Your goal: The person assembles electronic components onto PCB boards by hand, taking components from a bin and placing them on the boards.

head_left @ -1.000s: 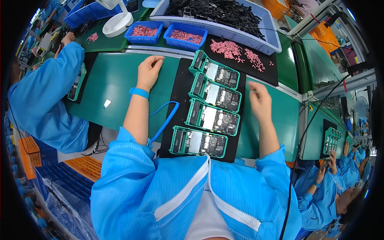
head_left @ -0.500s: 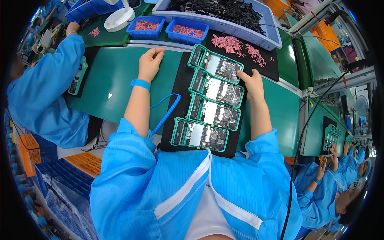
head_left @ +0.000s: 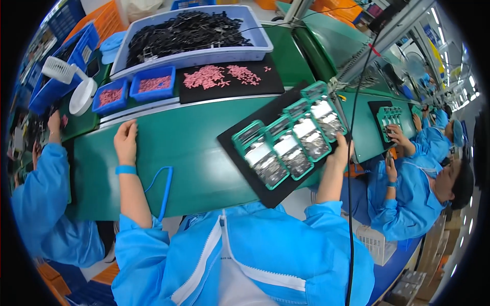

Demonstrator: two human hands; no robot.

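With the left hand (head_left: pixel 125 144) loosely curled well left of the mat (head_left: pixel 245 166) and the right hand (head_left: pixel 339 152) at its right end, grip unclear, keeping it level should stop the trays (head_left: pixel 312 91) on it sliding.

Between two and three o'clock, the circuit boards (head_left: pixel 309 136) are blurring, their components running together. At three, a black cable (head_left: pixel 350 214) is covering the right hand's (head_left: pixel 337 153) outer edge. Near eleven, pink pieces (head_left: pixel 204 78) are appearing too small to identify. At six, the picture's lower edge is cutting off the blue jacket (head_left: pixel 286 245).
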